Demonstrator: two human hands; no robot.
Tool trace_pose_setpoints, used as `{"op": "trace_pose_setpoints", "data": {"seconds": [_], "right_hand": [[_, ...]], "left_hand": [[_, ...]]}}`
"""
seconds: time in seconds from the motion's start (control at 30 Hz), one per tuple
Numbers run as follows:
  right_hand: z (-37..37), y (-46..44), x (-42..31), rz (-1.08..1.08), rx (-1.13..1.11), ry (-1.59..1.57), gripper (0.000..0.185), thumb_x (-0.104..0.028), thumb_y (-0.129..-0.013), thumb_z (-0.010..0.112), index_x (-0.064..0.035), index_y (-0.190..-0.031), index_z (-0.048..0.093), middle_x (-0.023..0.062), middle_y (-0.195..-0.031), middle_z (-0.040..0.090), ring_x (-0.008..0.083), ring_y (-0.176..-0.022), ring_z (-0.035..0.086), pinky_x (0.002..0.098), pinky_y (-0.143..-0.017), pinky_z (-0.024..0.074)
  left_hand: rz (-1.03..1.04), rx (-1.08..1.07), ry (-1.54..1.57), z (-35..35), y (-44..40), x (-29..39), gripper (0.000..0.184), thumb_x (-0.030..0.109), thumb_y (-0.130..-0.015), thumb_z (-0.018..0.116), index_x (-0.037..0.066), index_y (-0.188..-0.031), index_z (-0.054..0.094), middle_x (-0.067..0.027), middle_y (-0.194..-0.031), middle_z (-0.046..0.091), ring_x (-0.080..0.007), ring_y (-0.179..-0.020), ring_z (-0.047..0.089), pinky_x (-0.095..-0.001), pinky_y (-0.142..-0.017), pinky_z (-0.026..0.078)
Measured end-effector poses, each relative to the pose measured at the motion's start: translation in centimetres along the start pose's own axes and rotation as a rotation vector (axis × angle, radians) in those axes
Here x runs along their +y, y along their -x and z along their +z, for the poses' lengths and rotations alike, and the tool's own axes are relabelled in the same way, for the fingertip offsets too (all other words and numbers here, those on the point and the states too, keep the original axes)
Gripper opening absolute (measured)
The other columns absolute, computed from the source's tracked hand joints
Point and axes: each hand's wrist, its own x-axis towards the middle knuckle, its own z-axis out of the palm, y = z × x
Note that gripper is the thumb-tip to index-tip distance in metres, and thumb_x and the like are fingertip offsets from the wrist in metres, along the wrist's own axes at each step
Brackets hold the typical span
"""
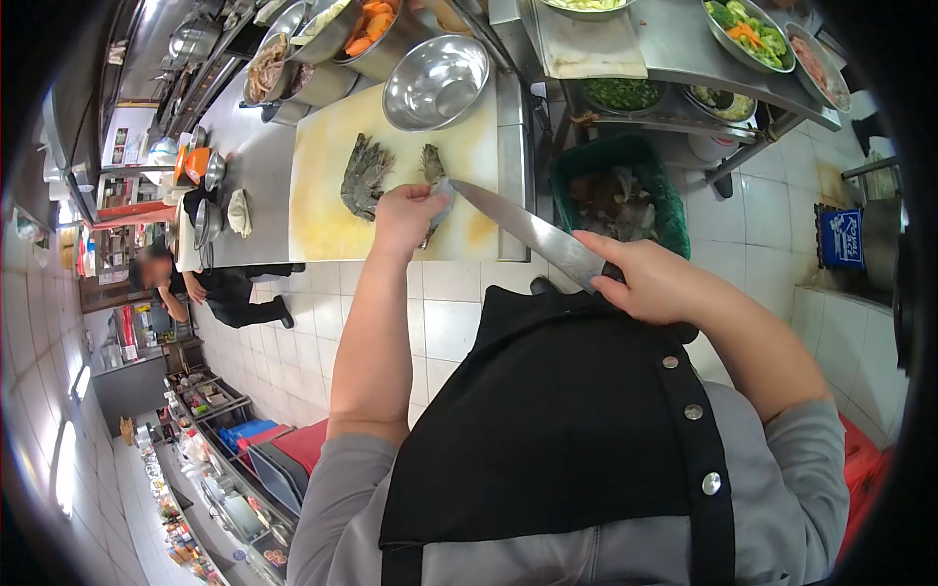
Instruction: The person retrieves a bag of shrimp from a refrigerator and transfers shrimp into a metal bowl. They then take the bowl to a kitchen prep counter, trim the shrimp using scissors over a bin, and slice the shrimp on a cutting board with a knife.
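My left hand is closed on a grey shrimp at the front of the cutting board. Part of that shrimp is hidden by the fingers. In my right hand is the handle of a large kitchen knife. Its blade points up and left, with the tip beside the shrimp; whether it touches cannot be made out. To the left of my left hand lies a pile of grey shrimp. A steel bowl stands at the board's back right.
A green bin with scraps stands below, right of the board. Pots with carrots are at the back. A plate of vegetables sits on the right counter. Another person is at the far left.
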Motion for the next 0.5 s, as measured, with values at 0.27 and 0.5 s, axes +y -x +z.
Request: {"op": "trace_pose_setpoints", "data": {"seconds": [0.27, 0.5], "right_hand": [[-1.0, 1.2, -0.6, 0.016, 0.027, -0.041, 0.058, -0.019, -0.097, 0.061, -0.0104, -0.151, 0.04, 0.0264, -0.114, 0.067, 0.0438, -0.103, 0.065, 0.0444, -0.09, 0.0509], [-2.4, 2.5, -1.4, 0.054, 0.072, -0.086, 0.057, -0.016, -0.096, 0.061, -0.004, -0.149, 0.041, 0.0264, -0.123, 0.065, 0.042, -0.112, 0.063, 0.0418, -0.095, 0.0497]], "left_hand": [[-0.092, -0.075, 0.002, -0.8, 0.3, 1.0, 0.04, 0.026, -0.083, 0.08, -0.006, -0.105, 0.071, -0.0071, -0.091, 0.07, -0.013, -0.077, 0.061, -0.0289, -0.07, 0.05], [-0.062, -0.149, 0.289, -1.8, 0.7, -0.1, 0.033, 0.018, -0.085, 0.079, -0.004, -0.108, 0.071, -0.0042, -0.092, 0.07, -0.012, -0.078, 0.061, -0.0275, -0.073, 0.049]]}}
